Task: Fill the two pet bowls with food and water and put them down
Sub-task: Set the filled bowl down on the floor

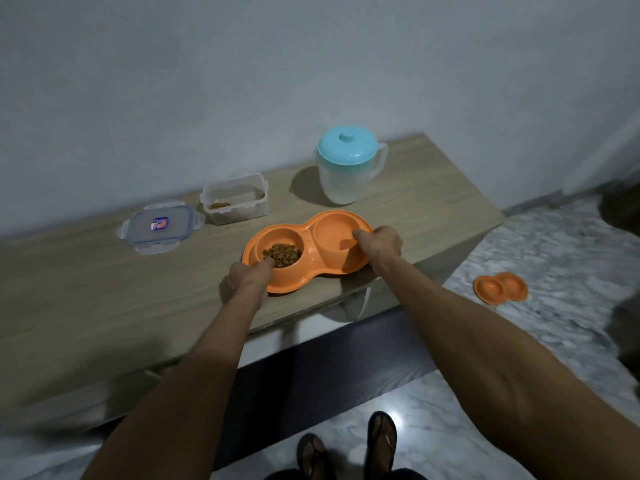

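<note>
The double bowl [311, 270] sits near on the table [104, 306]; lid [157, 227] and container [239, 213] far left, pitcher [346, 171] far right; second bowl [501, 288] on the floor [554, 251], right.

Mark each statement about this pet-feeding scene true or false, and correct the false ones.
1. Kibble lies in the left compartment of the orange double bowl on the table. True.
2. The jug stands with its lid off. False: its blue lid sits on top.
3. The food container is closed. False: it is open, and the container lid lies on the table to its left.
4. The left hand and the right hand each grip one end of that bowl. True.
5. A second orange double bowl lies on the floor. True.
</note>
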`<state>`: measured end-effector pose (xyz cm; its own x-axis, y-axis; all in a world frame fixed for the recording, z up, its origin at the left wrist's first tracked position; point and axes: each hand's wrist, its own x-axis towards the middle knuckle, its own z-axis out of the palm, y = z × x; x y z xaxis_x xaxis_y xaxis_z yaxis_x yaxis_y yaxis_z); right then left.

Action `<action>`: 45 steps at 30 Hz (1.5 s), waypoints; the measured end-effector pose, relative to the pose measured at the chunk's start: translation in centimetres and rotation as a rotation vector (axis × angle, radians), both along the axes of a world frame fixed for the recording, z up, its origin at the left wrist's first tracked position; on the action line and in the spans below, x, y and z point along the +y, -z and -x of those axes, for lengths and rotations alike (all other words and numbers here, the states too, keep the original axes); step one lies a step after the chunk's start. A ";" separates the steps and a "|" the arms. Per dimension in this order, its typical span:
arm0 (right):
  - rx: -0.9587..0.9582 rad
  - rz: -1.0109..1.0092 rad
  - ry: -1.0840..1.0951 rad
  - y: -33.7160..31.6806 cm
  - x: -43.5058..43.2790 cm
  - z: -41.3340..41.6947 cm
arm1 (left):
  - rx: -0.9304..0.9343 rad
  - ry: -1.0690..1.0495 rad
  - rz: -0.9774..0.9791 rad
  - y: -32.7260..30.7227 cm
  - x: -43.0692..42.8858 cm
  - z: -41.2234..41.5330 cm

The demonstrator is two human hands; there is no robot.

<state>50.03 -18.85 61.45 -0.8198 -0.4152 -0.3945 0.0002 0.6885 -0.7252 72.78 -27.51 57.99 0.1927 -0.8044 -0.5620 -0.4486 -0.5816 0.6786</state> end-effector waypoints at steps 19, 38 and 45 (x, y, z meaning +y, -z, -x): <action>0.032 0.220 0.348 -8.4 25.9 24.8 | 0.172 0.318 0.155 -7.6 17.0 30.6; 0.075 0.204 0.443 -6.0 37.3 53.3 | 0.256 0.445 0.082 -5.1 28.1 61.1; 0.024 0.172 0.427 -0.6 33.4 61.4 | 0.197 0.379 0.070 0.7 24.8 68.5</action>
